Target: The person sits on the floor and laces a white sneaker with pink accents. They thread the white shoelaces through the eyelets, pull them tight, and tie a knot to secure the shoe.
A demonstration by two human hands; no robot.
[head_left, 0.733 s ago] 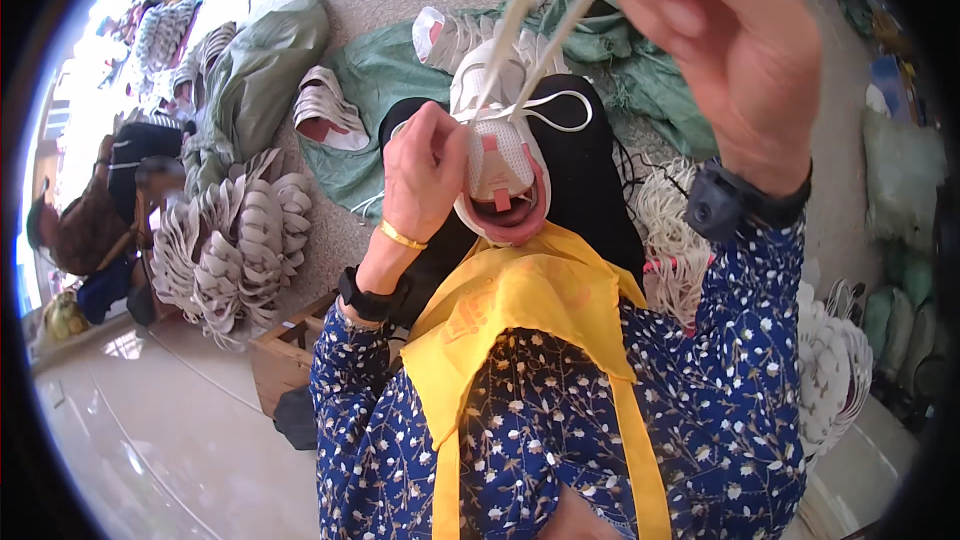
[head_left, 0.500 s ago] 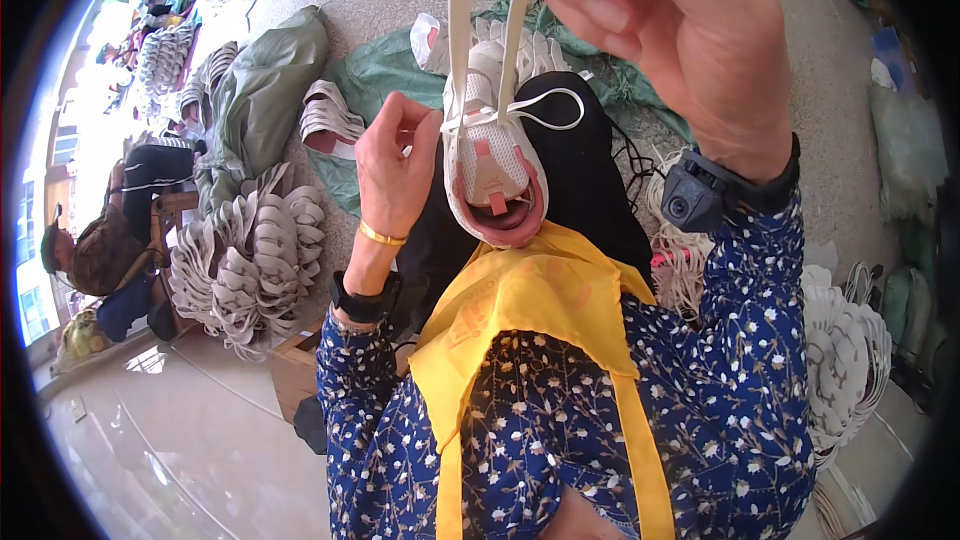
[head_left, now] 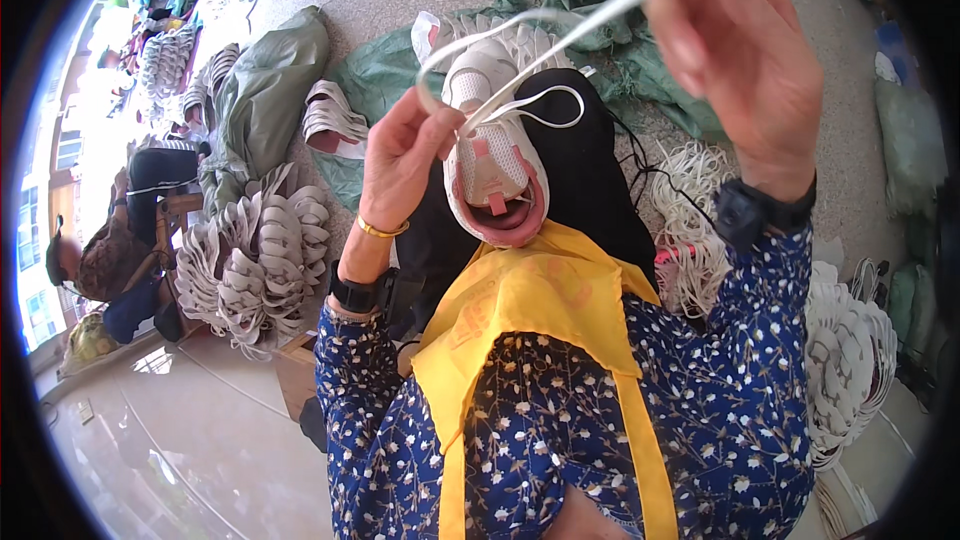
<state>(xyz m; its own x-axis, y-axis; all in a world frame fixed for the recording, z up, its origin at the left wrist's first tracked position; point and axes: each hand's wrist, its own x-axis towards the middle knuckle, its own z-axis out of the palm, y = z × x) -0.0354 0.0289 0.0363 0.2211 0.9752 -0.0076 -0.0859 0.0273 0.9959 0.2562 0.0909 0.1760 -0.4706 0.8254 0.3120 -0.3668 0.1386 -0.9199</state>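
Observation:
A white shoe with a pink lining point(head_left: 499, 185) rests on my lap, its heel against my yellow apron point(head_left: 530, 290). A white shoelace point(head_left: 590, 25) rises from its tongue area. At the shoe's left edge my left hand point(head_left: 402, 165) pinches the lace between thumb and forefinger, where a loop curves up. Up at the right, my right hand point(head_left: 735, 70) grips the lace's other stretch and holds it taut; its fingertips are smeared by motion and partly cut off by the top edge. A smaller lace loop lies out to the shoe's right.
Stacks of white shoe uppers point(head_left: 255, 265) stand on the floor at left, more point(head_left: 845, 365) at right. Bundled white laces point(head_left: 690, 185) lie beside my right knee. Green sacking point(head_left: 385, 75) spreads ahead. Another person point(head_left: 110, 250) sits at far left.
My right hand has swung to the right, drawing the lace from upright to a slant. My left hand has moved up slightly onto the lace, and a loop now arcs above it.

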